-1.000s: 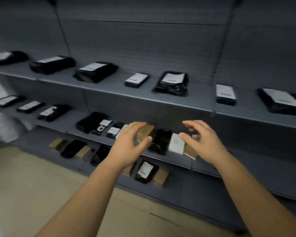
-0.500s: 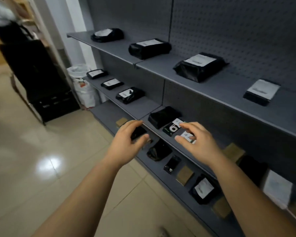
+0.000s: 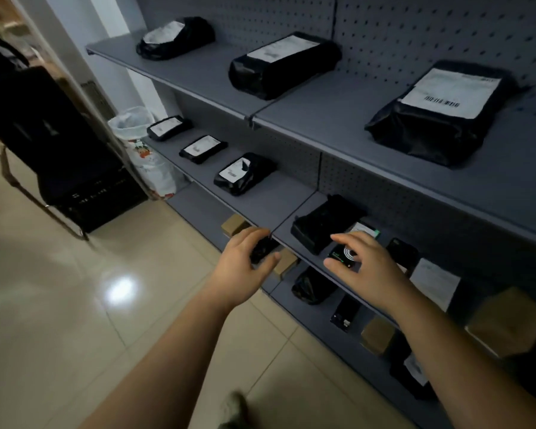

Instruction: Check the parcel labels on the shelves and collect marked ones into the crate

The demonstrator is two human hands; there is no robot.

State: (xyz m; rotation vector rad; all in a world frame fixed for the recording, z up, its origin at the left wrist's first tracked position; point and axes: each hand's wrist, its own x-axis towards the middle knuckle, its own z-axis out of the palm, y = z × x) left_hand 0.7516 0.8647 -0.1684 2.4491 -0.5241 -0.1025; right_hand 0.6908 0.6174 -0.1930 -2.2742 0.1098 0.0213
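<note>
Fingers of both hands stay spread (holding nothing); right hand (image 3: 364, 267) now over a small parcel (image 3: 342, 254).

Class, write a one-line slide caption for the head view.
Both hands, left hand and right hand, hover open before grey shelves of labelled black parcels.

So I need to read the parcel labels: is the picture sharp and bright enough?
Head view: dim overall; a ceiling-light glare spot on the floor; wide-angle bending of the shelves; the barcode label shows bars, but its text is too blurred; the left edge is smeared.
</note>
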